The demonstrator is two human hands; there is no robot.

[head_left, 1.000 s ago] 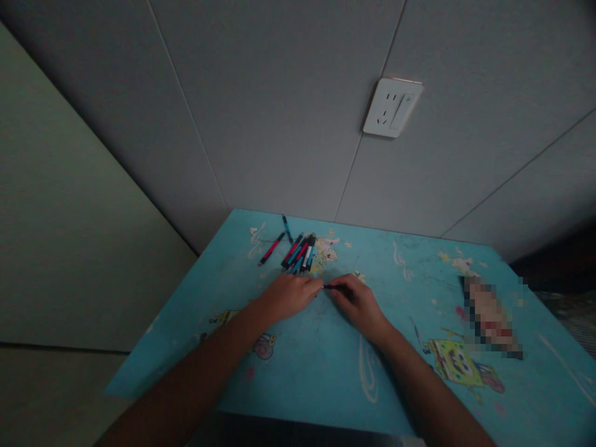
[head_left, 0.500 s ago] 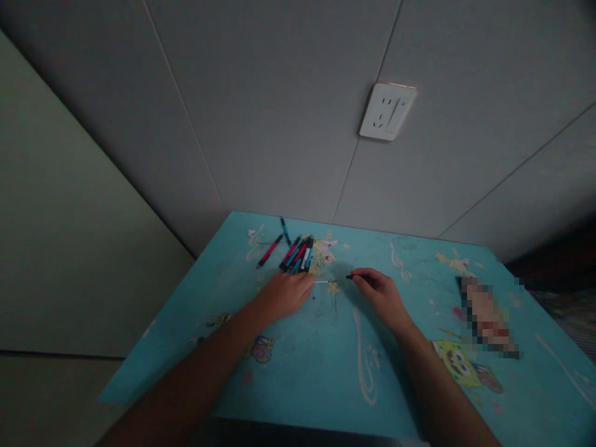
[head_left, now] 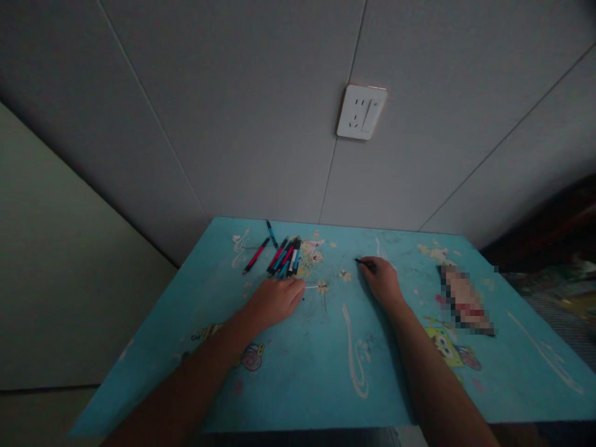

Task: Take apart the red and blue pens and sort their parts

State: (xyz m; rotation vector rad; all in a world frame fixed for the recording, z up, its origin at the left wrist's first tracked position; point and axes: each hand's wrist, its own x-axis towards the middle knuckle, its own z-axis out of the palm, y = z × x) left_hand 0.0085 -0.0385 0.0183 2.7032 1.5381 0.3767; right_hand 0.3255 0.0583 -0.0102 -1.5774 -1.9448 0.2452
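Note:
My left hand (head_left: pixel 274 299) rests on the blue cartoon-printed table (head_left: pixel 326 354) and pinches a thin white pen refill (head_left: pixel 311 287) that sticks out to the right of its fingers. My right hand (head_left: pixel 382 277) lies farther right and holds a small black pen part (head_left: pixel 363 262) at its fingertips. Just beyond my left hand lies a pile of several red, blue and black pens (head_left: pixel 284 256), with one red pen (head_left: pixel 254 256) and one blue pen (head_left: pixel 271 233) apart from it.
A blurred flat object (head_left: pixel 465 301) lies on the table's right side. The table's far edge meets a grey panelled wall with a white socket (head_left: pixel 362 112). The left side drops off to a pale floor.
My hands were together on one pen; they have pulled apart. The right hand moved right and away with the black part, and the white refill stayed in the left hand.

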